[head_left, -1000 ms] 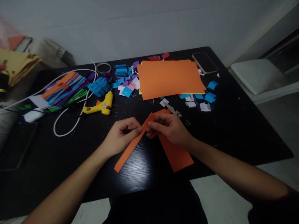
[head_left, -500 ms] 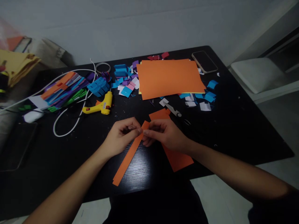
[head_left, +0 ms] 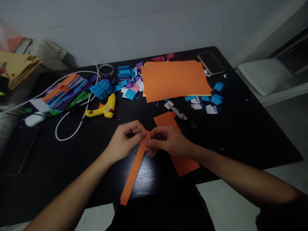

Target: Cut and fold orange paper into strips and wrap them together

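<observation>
Between my hands, in the head view, hangs a long narrow orange paper strip [head_left: 133, 176], slanting down to the left over the black table. It looks doubled, with two layers slightly offset at its lower end. My left hand [head_left: 128, 138] pinches the strip's upper end between thumb and fingers. On the other edge, just beside it, my right hand [head_left: 166, 139] also pinches the strip, its thumb on top. A wider orange paper piece [head_left: 184, 165] lies partly under my right hand and wrist. Scissors [head_left: 179, 113] with dark handles rest just beyond that hand.
Large orange sheets [head_left: 175, 80] lie at the back over colored paper scraps. A yellow glue gun [head_left: 106, 108] sits left, near a looped white cable [head_left: 72, 138] and a bundle of colored strips [head_left: 69, 91]. A phone [head_left: 211, 63] lies at the back right of the table [head_left: 252, 134].
The strip has slid down toward me and stands steeper, its lower end nearer the table's front edge. My right hand has shifted slightly down; my left hand has barely moved.
</observation>
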{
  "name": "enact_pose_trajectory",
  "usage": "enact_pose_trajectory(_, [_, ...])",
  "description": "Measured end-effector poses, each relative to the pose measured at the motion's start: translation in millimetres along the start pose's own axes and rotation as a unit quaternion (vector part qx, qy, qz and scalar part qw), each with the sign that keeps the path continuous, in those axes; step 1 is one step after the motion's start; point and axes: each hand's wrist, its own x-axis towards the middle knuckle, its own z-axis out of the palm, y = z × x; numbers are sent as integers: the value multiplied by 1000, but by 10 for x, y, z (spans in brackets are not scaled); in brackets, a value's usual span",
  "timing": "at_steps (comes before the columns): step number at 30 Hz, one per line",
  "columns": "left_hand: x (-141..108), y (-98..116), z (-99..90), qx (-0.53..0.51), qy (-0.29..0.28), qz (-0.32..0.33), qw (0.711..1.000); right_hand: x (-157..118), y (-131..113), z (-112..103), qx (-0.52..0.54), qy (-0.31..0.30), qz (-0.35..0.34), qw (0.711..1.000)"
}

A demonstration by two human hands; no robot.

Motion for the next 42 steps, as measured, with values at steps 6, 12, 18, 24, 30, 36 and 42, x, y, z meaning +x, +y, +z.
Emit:
enact_pose_trajectory(6, [1,10,-1,1,-4,-4,1000,14,6,-11,-1,5,-5,1000])
enact_pose_trajectory(12, [5,2,-14,-8,-19,-20,1000,22,5,-30,-3,33,-54,998])
enact_pose_trajectory(18, [6,-4,-17,19,-17,-19,999,36,-6,-62,-10,64,-77,995])
enact_pose_trajectory(24, [9,10,-46,38,-30,-21,999,53,-37,-106,-4,93,-107,990])
enact_pose_trajectory(30, [27,24,-67,39,-23,-24,999,47,-129,-195,-13,162,-148,976])
enact_pose_trajectory(36, [24,6,-80,46,-15,-25,999,39,-173,-228,-6,216,-175,961])
enact_pose_trajectory(42, [14,7,-56,47,-10,-7,999,48,-113,-151,12,140,-117,983])
